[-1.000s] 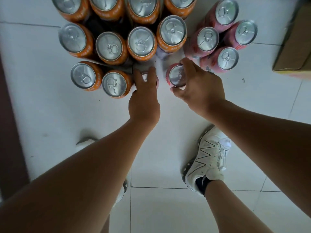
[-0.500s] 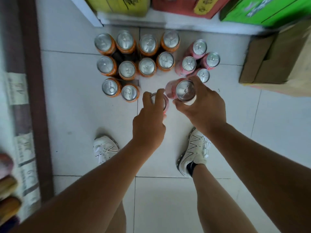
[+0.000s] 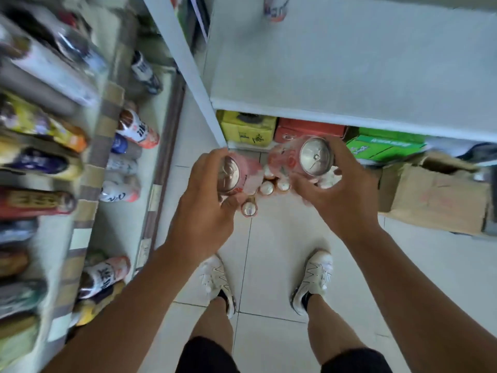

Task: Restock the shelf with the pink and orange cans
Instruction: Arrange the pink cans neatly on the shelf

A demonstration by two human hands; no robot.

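Note:
I stand upright and hold a pink can in each hand, chest high. My left hand (image 3: 204, 208) grips one pink can (image 3: 239, 176) tilted on its side, silver top facing me. My right hand (image 3: 338, 195) grips the other pink can (image 3: 298, 157), also tilted. Far below, between my hands, the tops of several cans on the floor (image 3: 266, 188) show, mostly hidden. A wide white shelf (image 3: 349, 71) stretches ahead at the upper right, with one can (image 3: 274, 8) standing at its back.
A rack of bottled drinks (image 3: 134, 130) fills the left side. Under the white shelf sit a yellow box (image 3: 247, 130), a red box (image 3: 309, 129) and a green box (image 3: 384, 146). An open cardboard box (image 3: 435, 195) stands on the floor at the right.
Both hands picked the pink cans off the floor and rose with them. The view lifted from the floor cans up to shelf height.

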